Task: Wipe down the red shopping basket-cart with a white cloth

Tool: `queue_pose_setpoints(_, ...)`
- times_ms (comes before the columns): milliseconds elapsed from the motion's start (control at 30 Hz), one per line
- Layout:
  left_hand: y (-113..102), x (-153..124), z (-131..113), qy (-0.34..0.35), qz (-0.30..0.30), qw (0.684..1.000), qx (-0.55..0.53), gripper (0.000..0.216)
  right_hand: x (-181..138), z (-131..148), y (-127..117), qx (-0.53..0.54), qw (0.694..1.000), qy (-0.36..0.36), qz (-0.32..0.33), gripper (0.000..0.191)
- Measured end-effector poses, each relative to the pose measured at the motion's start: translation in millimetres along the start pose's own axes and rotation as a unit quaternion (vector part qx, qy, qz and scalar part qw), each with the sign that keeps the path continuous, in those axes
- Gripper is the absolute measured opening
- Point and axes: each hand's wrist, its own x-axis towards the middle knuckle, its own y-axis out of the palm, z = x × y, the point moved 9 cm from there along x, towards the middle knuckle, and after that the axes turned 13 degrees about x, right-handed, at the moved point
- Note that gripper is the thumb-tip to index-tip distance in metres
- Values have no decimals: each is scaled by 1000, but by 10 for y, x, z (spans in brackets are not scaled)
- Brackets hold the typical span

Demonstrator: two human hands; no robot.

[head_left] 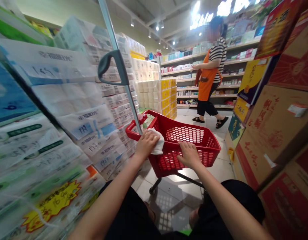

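Before my knees stands a small red plastic shopping cart [174,120] with mesh sides, wheels and an upright metal pole. A dark grey loop handle [123,66] is fixed on the pole. My left hand [146,144] presses a white cloth [158,146] against the near rim, close to the foot of the pole. Its fingers are bent over the cloth. Farther right along the same rim, my right hand [190,155] grips the cart with its fingers hooked over the edge. Through the mesh, no goods show in the basket.
Packs of tissue paper [83,123] are stacked high on the left. Cardboard boxes [266,130] form a wall at the right. Beyond the cart, a person in an orange apron [206,80] stands mid-stride on the tiled floor [189,115], before stocked shelves [185,71].
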Motion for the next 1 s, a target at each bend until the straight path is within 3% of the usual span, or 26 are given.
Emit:
queue_pose_setpoints(100,-14,-41,141,-19,-9,1000,16,27,8,12,21,0,1000,4,-3,53)
queue_pose_setpoints(200,13,-14,72,-29,1,999,28,24,15,16,30,-2,1000,10,-8,54)
queue_pose_setpoints(300,53,57,-165,-22,9,999,27,23,23,30,22,5,1000,16,-15,61)
queue_pose_setpoints(533,215,283,-1012,-11,22,1000,-17,26,7,42,0,44,999,18,-16,73)
queue_pose_setpoints(633,176,336,-1149,2,27,997,-74,34,9,-33,-28,70,997,5,2,70)
queue_pose_setpoints(733,4,339,-1037,38,10,987,-157,50,50,-170,-113,88,996,13,-4,58)
queue_pose_setpoints(833,-128,313,-732,28,-14,988,-153,45,114,-261,-256,45,996,53,-61,47)
queue_pose_setpoints(900,-115,282,-528,-8,-19,994,-104,31,172,-163,-291,8,995,51,-81,45)
queue_pose_setpoints(1000,2,229,-392,-41,-11,998,-46,22,282,177,-145,11,999,-9,-34,45)
